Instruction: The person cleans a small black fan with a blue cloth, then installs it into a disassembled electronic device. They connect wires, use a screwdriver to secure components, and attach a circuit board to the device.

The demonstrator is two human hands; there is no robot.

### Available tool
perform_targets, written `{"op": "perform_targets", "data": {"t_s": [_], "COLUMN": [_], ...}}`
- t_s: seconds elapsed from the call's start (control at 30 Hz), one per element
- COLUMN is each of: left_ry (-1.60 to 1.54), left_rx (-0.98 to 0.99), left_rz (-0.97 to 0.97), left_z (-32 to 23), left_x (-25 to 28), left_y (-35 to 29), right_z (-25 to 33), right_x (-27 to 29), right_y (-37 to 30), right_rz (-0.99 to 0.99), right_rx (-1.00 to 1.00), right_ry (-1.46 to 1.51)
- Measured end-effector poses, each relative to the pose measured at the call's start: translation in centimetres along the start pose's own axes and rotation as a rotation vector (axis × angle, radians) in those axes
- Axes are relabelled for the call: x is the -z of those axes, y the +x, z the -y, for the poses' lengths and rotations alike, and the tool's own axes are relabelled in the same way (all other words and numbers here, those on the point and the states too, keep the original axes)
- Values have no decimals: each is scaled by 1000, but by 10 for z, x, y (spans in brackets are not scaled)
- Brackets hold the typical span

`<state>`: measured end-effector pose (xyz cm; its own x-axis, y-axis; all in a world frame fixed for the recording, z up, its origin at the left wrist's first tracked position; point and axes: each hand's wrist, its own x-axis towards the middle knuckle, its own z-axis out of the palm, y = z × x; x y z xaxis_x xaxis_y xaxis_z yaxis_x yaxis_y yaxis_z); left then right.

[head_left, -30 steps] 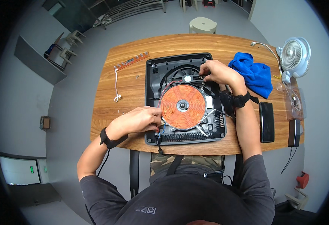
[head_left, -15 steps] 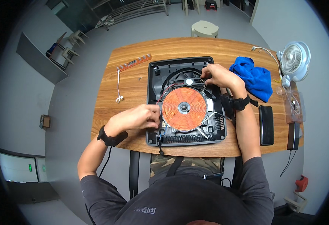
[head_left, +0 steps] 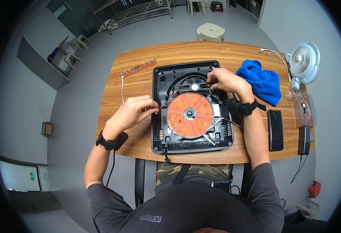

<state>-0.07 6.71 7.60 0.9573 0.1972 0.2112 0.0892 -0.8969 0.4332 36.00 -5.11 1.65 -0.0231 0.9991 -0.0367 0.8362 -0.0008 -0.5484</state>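
Note:
An opened induction cooker base (head_left: 160, 91) lies on the table, its black shell showing a round copper coil (head_left: 178, 112) in the middle. Behind the coil sits a black cooling fan (head_left: 186, 82) with a pale round hub. Red wire (head_left: 164, 105) runs from the fan to the shell's left edge, where my left hand (head_left: 133, 112) pinches its end between thumb and finger. My right hand (head_left: 229, 82) is at the fan's right end, fingers closed together; what they grip is hidden.
An orange circuit strip (head_left: 138, 68) with a white cable lies at the far left. To the right are a blue cloth (head_left: 260, 83), a black phone (head_left: 276, 130), a clear plastic box (head_left: 309, 116), a black box-shaped device (head_left: 304, 140) and a white fan (head_left: 303, 62).
My left hand has moved up and left from the coil's lower left, drawing the red wire's end out to the shell's left edge. My right hand stays at the fan.

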Motion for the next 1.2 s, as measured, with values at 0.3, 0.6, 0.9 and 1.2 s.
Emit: {"op": "perform_targets", "data": {"t_s": [0.3, 0.6, 0.9, 1.2], "left_ry": [-171, 36, 70, -120], "left_rx": [-46, 265, 408, 405], "left_rz": [294, -18, 26, 3], "left_z": [9, 20, 10, 16], "left_x": [-34, -43, -53, -62], "left_y": [1, 19, 23, 16], "right_z": [-4, -7, -14, -9], "right_x": [-3, -4, -7, -5], "right_y": [1, 3, 5, 3], "right_rz": [-17, -17, -30, -38], "right_rx": [15, 27, 70, 56], "right_ry": [7, 17, 9, -6]}}
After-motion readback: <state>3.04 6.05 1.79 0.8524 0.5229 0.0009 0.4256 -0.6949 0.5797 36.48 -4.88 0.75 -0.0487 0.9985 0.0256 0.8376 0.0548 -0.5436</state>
